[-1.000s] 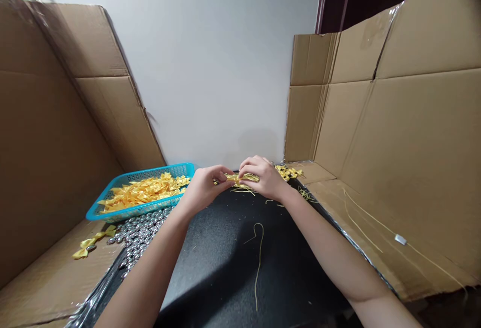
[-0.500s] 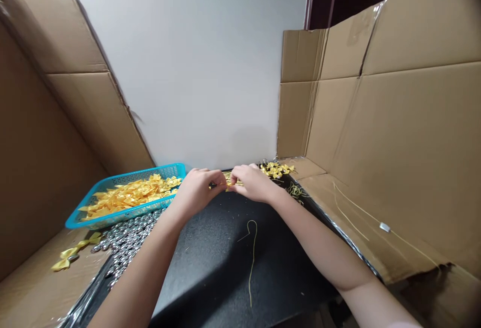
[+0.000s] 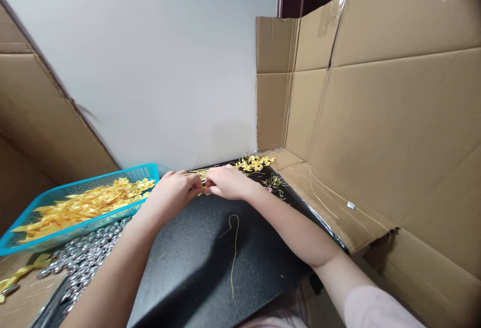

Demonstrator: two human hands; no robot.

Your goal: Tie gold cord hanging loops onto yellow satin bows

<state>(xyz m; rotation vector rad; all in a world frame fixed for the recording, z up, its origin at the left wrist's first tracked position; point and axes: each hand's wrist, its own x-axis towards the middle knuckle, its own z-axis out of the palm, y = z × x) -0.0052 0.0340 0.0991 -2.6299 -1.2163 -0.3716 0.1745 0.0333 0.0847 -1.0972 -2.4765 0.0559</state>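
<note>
My left hand (image 3: 173, 190) and my right hand (image 3: 227, 182) meet at the far side of a black tabletop (image 3: 195, 258). Both are closed, fingertips pinched together on a small yellow ribbon piece (image 3: 203, 185) with thin gold strings trailing behind it. A blue plastic basket (image 3: 45, 197) full of yellow ribbon bows (image 3: 82, 205) stands to the left of my left hand. A small heap of finished yellow bows (image 3: 253, 162) lies just beyond my right hand.
Several small silver bells (image 3: 80, 263) are strewn in front of the basket. A loose gold string (image 3: 235, 248) lies on the black top. Cardboard sheets (image 3: 376, 117) wall in the right and left sides; a white wall is behind.
The view has swung to the right, so everything sits further left in frame. My hands have stayed together on the yellow piece, with the fingers pinched closer.
</note>
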